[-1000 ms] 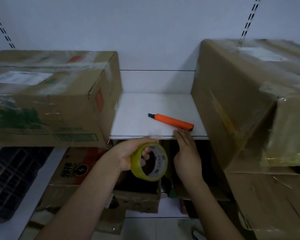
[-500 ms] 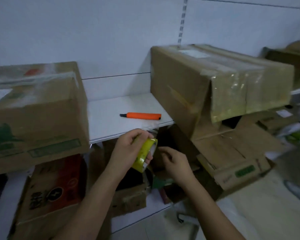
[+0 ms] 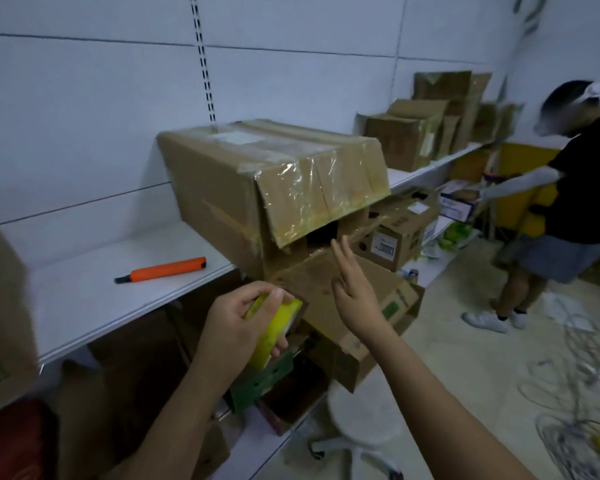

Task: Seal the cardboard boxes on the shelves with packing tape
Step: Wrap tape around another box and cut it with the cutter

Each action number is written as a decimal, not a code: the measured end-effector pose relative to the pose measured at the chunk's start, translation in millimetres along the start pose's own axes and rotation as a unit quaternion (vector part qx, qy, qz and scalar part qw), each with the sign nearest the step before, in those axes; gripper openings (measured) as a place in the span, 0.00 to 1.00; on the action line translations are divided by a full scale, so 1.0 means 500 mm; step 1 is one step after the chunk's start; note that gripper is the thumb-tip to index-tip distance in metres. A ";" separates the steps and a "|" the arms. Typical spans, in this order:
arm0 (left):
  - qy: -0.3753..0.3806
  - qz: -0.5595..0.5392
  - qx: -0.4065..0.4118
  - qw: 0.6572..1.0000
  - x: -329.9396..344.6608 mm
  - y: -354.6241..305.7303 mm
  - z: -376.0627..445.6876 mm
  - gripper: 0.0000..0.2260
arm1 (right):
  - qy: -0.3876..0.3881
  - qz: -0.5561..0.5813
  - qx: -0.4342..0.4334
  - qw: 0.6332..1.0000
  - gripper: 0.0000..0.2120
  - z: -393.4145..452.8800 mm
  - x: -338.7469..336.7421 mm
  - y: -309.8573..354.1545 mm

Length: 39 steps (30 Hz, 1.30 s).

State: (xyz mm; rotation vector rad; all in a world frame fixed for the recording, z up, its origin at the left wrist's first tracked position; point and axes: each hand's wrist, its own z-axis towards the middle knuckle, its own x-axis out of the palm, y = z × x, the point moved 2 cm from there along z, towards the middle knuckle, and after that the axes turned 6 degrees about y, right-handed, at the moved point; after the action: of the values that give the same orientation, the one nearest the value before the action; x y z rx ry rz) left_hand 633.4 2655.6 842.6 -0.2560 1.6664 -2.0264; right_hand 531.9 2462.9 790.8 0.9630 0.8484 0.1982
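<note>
White wall panels with slotted uprights back the shelving I am looking at, and a white shelf [image 3: 94, 299] runs from the left edge toward the far right corner of the room. At the shelf's left end I can see the blurred side of a cardboard box [image 3: 0, 306] cut off by the frame. Further along, near the shelf's front edge, an orange utility knife [image 3: 163, 270] lies flat, well apart from both boxes. Below that front edge my left hand [image 3: 238, 323] grips a yellow tape roll [image 3: 274, 332], fingers curled over its top and thumb underneath. Just right of it my right hand [image 3: 352, 292] is held up free of everything, fingers straight and slightly spread, pointing toward the big taped box [image 3: 274, 174]. That box sits on the shelf overhanging the front edge; shiny tape covers its front flap, which hangs loose over a dark gap. Under it, a lower box [image 3: 343, 299] with open flaps leans out from the shelf below. A white stool [image 3: 361, 415] stands on the floor beneath my right forearm. More boxes [image 3: 416, 133] are stacked at the shelf's far right end. At the right edge another person [image 3: 568, 202] in a dark top stands bent toward the lower shelf, with loose cables [image 3: 575, 393] on the floor nearby.
</note>
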 end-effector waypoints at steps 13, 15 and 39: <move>0.088 0.071 0.006 0.994 0.156 -0.097 0.243 0.12 | 0.183 0.172 -0.039 0.967 0.17 0.158 -0.098 -0.072; 0.092 0.069 -0.003 0.993 0.180 -0.097 0.308 0.11 | 0.212 0.189 0.000 0.959 0.11 0.172 -0.111 -0.087; 0.005 0.360 -0.051 0.932 0.218 -0.037 0.510 0.11 | 0.124 0.322 -0.020 0.938 0.11 0.336 -0.257 -0.148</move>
State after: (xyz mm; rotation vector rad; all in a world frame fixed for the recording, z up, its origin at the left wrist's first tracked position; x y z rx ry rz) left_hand 649.0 2384.7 901.8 0.2991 1.5597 -1.3896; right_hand 550.0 2248.0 850.8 1.1693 0.7266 0.9150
